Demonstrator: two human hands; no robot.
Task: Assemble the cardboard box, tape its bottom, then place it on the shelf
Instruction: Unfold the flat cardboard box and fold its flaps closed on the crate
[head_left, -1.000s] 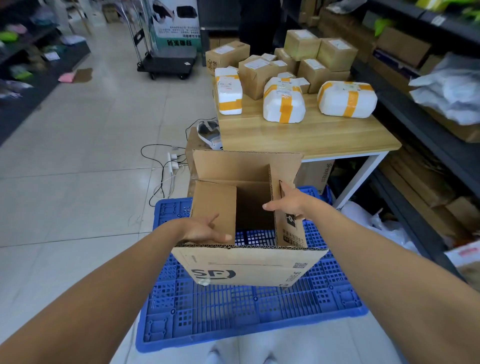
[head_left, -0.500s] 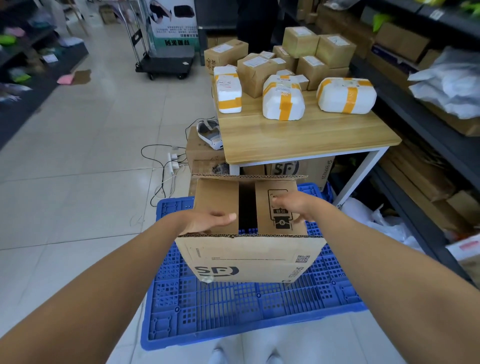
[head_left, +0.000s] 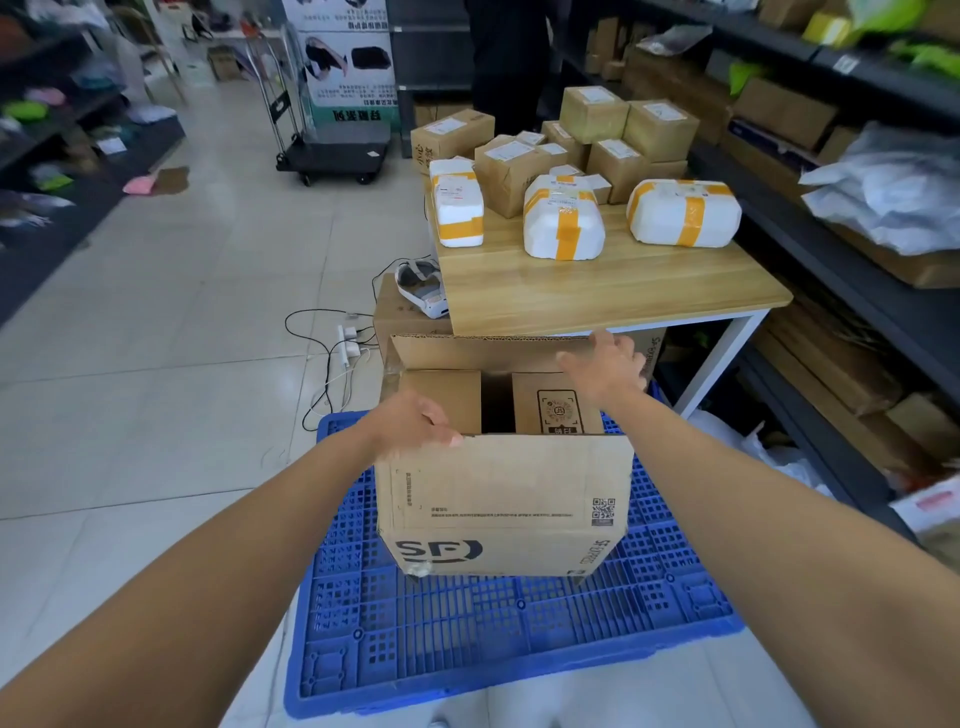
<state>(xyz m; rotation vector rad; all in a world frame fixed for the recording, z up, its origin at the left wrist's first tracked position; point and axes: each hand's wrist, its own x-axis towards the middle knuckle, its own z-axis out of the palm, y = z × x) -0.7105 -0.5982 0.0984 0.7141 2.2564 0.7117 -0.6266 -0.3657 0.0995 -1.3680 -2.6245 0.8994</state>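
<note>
A brown cardboard box (head_left: 498, 509) with an SF logo stands on a blue plastic pallet (head_left: 467, 639). Its two short flaps lie folded flat inside, with a dark gap between them. The near long flap stands upright toward me. My left hand (head_left: 415, 421) holds that near flap at its left top corner, fingers over the edge. My right hand (head_left: 605, 371) reaches across the box with fingers spread, touching the right end of the far long flap (head_left: 483, 351), which leans up and back.
A wooden table (head_left: 597, 291) with wrapped white parcels and small brown boxes stands just beyond the box. Dark shelves (head_left: 852, 270) with cartons and bags run along the right. Cables and a power strip (head_left: 348, 343) lie on the tiled floor at left; a trolley stands farther back.
The short flaps went from upright to folded flat. My left hand shifted to the near long flap, now raised. My right hand left the right short flap and reached to the far flap.
</note>
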